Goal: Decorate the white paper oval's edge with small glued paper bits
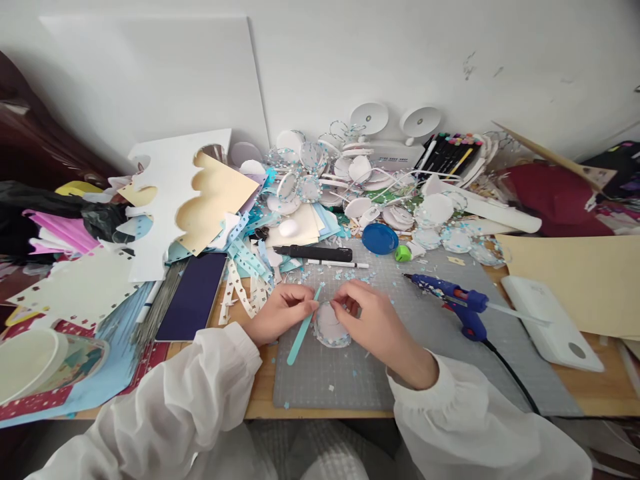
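Note:
Pinched between the thumb and fingers of my left hand [284, 312] is a narrow teal strip [299, 341], slanting down toward me. Right beside it lies a round white disc [333, 332] with a rim of pale blue and silvery bits. My right hand [369, 315] is closed over the disc's upper right, thumb and fingertips pressed together; whatever they pinch is too small to make out. Both hands are just above a grey cutting mat [345, 390].
A blue glue gun [450, 293] with its cord lies to the right, near a white power bank [553, 323]. Beyond my hands are a black pen [315, 253], a blue lid [380, 239] and many piled white discs [360, 170]. Cut paper [215, 193] and a dark blue phone-like slab [193, 297] are left.

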`<state>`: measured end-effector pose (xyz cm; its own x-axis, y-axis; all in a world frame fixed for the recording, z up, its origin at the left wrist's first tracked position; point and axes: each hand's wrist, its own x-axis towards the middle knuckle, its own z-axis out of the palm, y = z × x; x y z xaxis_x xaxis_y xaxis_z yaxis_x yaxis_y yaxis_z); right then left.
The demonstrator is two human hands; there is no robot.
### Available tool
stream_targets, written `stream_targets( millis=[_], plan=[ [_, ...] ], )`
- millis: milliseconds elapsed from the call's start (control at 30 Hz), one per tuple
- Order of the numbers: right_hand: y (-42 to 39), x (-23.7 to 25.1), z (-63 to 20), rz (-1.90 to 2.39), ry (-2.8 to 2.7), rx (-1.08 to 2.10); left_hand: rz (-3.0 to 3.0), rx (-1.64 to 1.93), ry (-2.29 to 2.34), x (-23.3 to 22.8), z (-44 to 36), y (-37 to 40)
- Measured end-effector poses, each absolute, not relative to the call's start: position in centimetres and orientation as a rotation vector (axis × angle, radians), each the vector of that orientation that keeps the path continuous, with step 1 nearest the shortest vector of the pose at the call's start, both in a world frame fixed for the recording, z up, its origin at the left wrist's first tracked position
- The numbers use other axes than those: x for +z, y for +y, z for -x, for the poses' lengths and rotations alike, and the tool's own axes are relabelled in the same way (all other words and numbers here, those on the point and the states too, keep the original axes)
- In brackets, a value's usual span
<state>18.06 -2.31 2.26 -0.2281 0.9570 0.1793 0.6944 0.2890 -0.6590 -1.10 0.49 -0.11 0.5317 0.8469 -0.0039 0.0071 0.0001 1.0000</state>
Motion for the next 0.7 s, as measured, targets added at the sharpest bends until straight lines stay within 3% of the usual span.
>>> stream_targets(
  millis=[233,467,533,700],
  plan=[
    [-3.2,2.1,-17.3,1.456,-2.034,0.437,-1.534,0.778,0.765,0.9,0.6,0.1],
    [-2.4,3.2,-18.2,1.417,-1.911,0.729,-1.489,0.812,0.826,0.5,0.9,0.1],
    [-1.9,3.8,-19.7,1.450,-1.862,0.575,-1.478,0.804,0.821,0.4,0.9,0.2],
    [-2.6,4.4,-23.7,1.451,-1.816,-0.208,-1.478,0.800,0.805,0.4,0.9,0.2]
  ],
)
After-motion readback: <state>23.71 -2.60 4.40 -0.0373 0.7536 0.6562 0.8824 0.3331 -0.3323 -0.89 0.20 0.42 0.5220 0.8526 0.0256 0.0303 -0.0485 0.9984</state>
